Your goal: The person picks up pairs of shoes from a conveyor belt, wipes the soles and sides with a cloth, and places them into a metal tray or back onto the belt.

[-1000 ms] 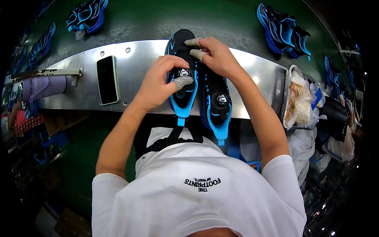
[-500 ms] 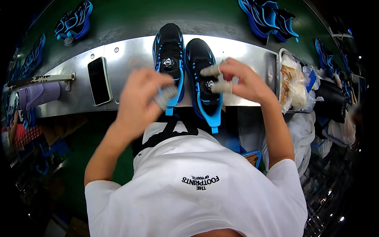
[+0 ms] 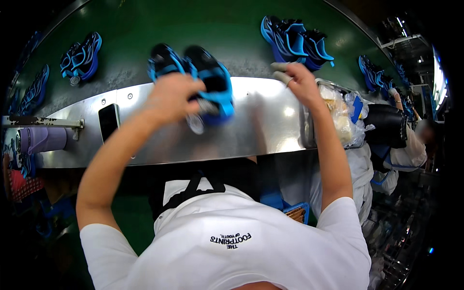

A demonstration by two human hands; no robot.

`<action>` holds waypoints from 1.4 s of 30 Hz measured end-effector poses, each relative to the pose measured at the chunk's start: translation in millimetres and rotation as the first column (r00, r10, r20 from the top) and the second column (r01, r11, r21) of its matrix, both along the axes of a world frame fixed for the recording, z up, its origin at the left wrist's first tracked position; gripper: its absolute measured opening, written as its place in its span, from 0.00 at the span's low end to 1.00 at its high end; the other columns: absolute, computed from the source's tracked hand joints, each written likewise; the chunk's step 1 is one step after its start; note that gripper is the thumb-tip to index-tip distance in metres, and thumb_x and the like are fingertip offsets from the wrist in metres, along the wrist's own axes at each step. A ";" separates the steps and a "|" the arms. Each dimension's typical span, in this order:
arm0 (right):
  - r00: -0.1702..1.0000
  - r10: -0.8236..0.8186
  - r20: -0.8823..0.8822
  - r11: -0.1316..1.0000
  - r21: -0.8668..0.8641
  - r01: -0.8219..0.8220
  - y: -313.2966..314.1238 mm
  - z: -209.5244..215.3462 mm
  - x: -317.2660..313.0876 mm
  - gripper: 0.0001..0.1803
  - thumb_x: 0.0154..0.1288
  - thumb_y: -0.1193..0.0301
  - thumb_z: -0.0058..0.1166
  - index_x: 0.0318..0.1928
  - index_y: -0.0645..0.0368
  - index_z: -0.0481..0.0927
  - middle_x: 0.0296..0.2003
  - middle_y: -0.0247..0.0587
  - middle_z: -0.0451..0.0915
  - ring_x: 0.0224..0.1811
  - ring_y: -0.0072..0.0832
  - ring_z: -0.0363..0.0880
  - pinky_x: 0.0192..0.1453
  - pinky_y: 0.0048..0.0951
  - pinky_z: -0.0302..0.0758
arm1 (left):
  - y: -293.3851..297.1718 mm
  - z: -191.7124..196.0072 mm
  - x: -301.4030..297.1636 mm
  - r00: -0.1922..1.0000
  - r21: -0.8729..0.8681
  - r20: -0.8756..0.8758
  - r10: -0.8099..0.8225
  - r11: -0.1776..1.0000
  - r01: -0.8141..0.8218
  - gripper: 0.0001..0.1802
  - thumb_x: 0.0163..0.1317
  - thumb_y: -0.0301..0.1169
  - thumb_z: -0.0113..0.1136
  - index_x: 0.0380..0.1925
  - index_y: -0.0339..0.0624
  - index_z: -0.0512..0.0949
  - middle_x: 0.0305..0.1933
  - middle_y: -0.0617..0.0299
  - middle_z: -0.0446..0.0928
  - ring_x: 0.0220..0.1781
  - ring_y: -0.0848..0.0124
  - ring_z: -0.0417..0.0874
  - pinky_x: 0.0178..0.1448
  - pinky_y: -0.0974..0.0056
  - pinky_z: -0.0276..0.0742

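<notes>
My left hand [image 3: 171,96] is closed on a pair of black and blue shoes [image 3: 210,79], which lies blurred across the far edge of the steel ledge [image 3: 261,133] and the green belt [image 3: 203,24]. A small grey-white piece [image 3: 195,124] hangs under that hand's fingers. Over the ledge's far edge, my right hand [image 3: 299,79] is raised with its taped fingers spread and nothing in it. It is just below another blue and black pair [image 3: 295,38] lying on the belt.
A dark phone [image 3: 108,121] lies on the ledge at the left, beside a purple roll [image 3: 41,139] on a bar. A tray of plastic bags [image 3: 338,116] stands at the right. More shoe pairs [image 3: 79,55] [image 3: 374,72] lie on the belt. Another person [image 3: 411,145] works at far right.
The pair has gone from the steel ledge up toward the green belt with my left hand. My right hand has let go of it and moved right, toward the other pair.
</notes>
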State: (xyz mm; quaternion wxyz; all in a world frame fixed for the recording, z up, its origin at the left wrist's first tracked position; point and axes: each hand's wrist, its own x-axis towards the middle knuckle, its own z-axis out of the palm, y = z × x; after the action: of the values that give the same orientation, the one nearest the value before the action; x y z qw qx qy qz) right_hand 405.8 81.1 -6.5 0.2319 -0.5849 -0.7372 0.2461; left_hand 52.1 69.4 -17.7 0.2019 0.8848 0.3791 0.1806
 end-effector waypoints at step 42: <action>0.858 0.490 -0.157 0.846 -0.153 -0.511 -124.2 52.8 -127.4 0.21 0.55 0.71 0.66 0.51 0.53 0.81 0.45 0.50 0.76 0.39 0.44 0.81 0.44 0.38 0.79 | -85.5 -18.9 -16.5 0.798 -0.255 0.255 0.547 0.834 -0.490 0.32 0.47 0.18 0.61 0.57 0.42 0.74 0.54 0.53 0.76 0.58 0.54 0.76 0.62 0.57 0.71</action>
State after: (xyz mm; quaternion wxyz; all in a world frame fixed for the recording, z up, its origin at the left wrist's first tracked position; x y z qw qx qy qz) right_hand 278.4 -43.1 46.4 0.1442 -0.3769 -0.8232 0.3993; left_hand 35.6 -16.1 -36.6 0.2803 0.6841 0.5843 0.3347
